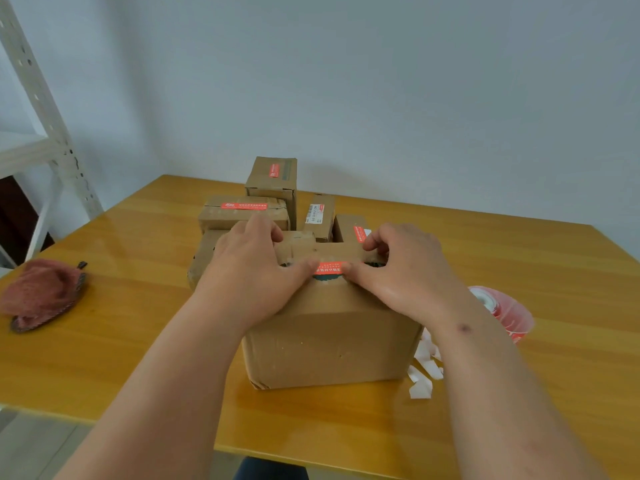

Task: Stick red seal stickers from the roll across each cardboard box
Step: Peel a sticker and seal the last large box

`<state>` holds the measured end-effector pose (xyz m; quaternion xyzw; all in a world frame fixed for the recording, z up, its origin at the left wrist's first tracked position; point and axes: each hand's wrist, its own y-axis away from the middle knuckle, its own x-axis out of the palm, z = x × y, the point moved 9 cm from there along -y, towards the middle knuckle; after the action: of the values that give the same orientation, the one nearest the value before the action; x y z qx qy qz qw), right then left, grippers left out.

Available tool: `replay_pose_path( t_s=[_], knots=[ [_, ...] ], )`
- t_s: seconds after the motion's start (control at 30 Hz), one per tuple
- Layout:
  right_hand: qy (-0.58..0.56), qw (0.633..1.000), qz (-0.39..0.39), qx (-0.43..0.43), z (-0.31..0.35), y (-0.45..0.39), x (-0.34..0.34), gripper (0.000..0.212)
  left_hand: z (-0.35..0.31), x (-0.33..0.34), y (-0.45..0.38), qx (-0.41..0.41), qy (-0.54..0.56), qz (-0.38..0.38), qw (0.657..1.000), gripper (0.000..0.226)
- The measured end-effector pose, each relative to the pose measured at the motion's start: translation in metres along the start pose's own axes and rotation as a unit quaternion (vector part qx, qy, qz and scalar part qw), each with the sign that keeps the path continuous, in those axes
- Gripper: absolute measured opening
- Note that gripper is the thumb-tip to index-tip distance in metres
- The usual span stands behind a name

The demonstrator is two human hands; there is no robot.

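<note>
On the counter (121, 341), the nearest cardboard box (332, 344) carries a red seal sticker (328, 268) across its top seam. The left hand (252, 271) presses its 9 o'clock end with the thumb, the right hand (405, 268) its 3 o'clock end; both grips curl over the flaps. The sticker roll (502, 311) sits at 3 o'clock.

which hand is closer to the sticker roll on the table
Right. The right hand is on top of the front box, on the side of the sticker roll, which lies beside that forearm. The left hand is across the box.
</note>
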<state>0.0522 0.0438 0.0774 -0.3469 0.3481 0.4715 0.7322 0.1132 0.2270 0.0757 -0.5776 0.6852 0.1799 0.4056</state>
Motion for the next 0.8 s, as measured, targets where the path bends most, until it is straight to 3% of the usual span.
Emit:
replay_pose_path(
  t_s=[0.07,0.17,0.23,0.33,0.5,0.6,0.7,0.8],
  knots=[
    [-0.008,1.0,-0.001,-0.005,-0.001,0.003,-0.002,0.023,0.0,0.0,0.003,0.008,0.012,0.005,1.0,0.038],
    [-0.033,0.999,-0.024,0.013,-0.005,0.003,-0.007,0.014,0.003,-0.006,0.004,-0.003,0.048,-0.012,0.999,0.02],
    [0.008,0.999,-0.019,0.034,-0.001,0.002,-0.004,0.032,-0.003,-0.006,0.003,-0.005,0.013,-0.017,1.0,0.018],
    [0.125,0.99,-0.012,0.065,0.011,-0.006,-0.001,0.068,-0.012,0.0,-0.002,-0.012,-0.086,0.003,0.996,0.046],
    [0.108,0.991,-0.007,0.077,0.011,-0.013,-0.004,0.027,-0.01,-0.001,-0.01,-0.021,-0.069,0.023,0.997,0.022],
    [0.073,0.994,-0.017,0.074,0.008,-0.009,-0.004,0.03,-0.009,-0.002,-0.008,-0.027,-0.031,0.014,0.999,0.021],
    [0.094,0.992,-0.002,0.079,0.008,-0.008,-0.001,0.045,-0.012,0.0,-0.006,-0.015,-0.074,0.013,0.997,0.038],
    [0.06,0.996,-0.009,0.072,0.004,-0.009,-0.005,0.017,-0.008,-0.002,-0.006,-0.011,-0.019,0.004,1.0,0.027]
  ],
)
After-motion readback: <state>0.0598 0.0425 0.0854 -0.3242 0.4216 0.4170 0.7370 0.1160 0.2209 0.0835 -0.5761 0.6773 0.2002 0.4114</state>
